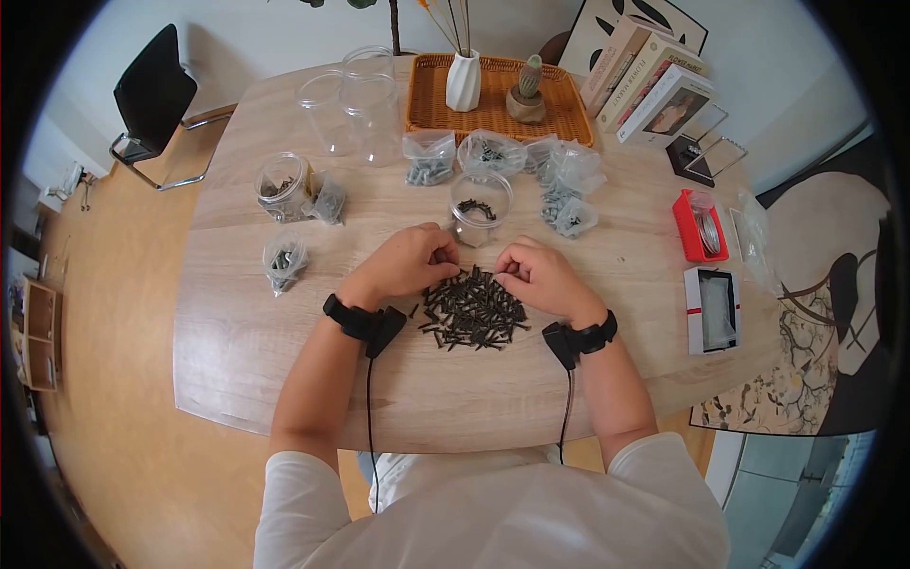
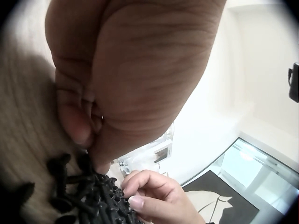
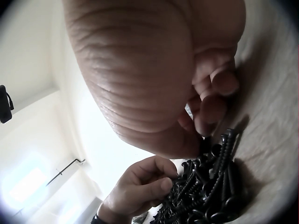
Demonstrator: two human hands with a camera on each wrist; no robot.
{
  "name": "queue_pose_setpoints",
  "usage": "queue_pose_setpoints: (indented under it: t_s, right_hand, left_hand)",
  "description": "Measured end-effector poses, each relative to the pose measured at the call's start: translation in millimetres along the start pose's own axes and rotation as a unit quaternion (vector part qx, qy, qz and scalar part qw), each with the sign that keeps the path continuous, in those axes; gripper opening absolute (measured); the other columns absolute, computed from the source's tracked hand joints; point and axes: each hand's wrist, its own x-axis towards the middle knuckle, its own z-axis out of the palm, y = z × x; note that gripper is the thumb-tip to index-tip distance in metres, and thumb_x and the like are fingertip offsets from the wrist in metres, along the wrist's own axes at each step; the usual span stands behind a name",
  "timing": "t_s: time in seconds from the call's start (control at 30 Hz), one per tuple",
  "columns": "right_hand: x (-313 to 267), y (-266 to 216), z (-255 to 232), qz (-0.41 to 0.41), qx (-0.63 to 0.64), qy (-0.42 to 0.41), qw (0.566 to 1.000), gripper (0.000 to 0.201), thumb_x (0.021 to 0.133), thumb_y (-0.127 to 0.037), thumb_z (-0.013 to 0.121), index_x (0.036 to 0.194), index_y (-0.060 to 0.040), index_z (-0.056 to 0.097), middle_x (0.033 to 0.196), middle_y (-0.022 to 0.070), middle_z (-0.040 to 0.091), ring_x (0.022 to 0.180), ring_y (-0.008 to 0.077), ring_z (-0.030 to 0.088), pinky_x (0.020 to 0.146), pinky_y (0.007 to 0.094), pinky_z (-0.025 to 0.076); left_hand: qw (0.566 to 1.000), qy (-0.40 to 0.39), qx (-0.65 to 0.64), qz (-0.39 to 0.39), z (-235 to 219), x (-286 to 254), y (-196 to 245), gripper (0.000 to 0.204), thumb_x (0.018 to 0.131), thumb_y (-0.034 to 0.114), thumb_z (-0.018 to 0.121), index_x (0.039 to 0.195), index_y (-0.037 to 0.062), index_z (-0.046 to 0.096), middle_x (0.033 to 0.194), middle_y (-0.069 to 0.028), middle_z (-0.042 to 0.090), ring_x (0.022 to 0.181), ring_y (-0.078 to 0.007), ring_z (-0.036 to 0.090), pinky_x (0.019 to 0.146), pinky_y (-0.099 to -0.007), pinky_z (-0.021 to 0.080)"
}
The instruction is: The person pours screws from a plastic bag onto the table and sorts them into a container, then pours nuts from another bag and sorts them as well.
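A heap of black screws [image 1: 474, 308] lies on the table between both hands. My left hand [image 1: 413, 261] is at the heap's upper left, its thumb and curled fingers pinching at a black screw. Across from it, my right hand [image 1: 540, 275] pinches at a black screw on the upper right side, with the thumb bent toward the forefinger. The right wrist view shows long threaded screws [image 3: 219, 163] right beside the thumb tip. Both palms hide much of the pinched screws. Just beyond the hands stands a clear jar [image 1: 482, 204] holding some black screws.
Bags of grey hardware [image 1: 431, 159] and further bags [image 1: 569, 180] lie behind the jar. At left are a filled jar [image 1: 282, 180] and a small bag [image 1: 284, 261]. Clear tall jars [image 1: 370, 119] and a wicker tray [image 1: 559, 104] stand farther back. A red box [image 1: 697, 228] sits at right.
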Motion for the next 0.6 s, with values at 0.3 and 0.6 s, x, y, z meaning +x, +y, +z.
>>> queue_pose_setpoints:
  t_s: [0.3,0.6]
  right_hand:
    - [0.1,-6.0,3.5,-0.015,-0.038,0.003,0.999,0.009,0.095,-0.005,0.078,0.097,-0.0017,0.07,0.093,0.0068,0.064,0.079,0.0169,0.064,0.071,0.031,0.053]
    - [0.6,0.7,5.6,-0.013,-0.067,0.02,0.997,0.014,0.093,-0.011,0.081,0.097,-0.0023,0.07,0.097,0.0142,0.07,0.085,0.0316,0.071,0.075,0.0413,0.057]
  left_hand:
    - [0.998,0.021,0.045,0.041,7.7,0.6,-7.8,0.015,0.092,0.013,0.082,0.099,0.0031,0.074,0.094,-0.014,0.072,0.085,-0.0301,0.069,0.077,-0.0399,0.055]
    - [0.965,0.056,-0.254,-0.035,-9.2,-1.7,24.8,0.015,0.108,0.015,0.072,0.111,0.0029,0.064,0.091,0.0009,0.065,0.081,-0.0078,0.062,0.071,-0.0268,0.053]
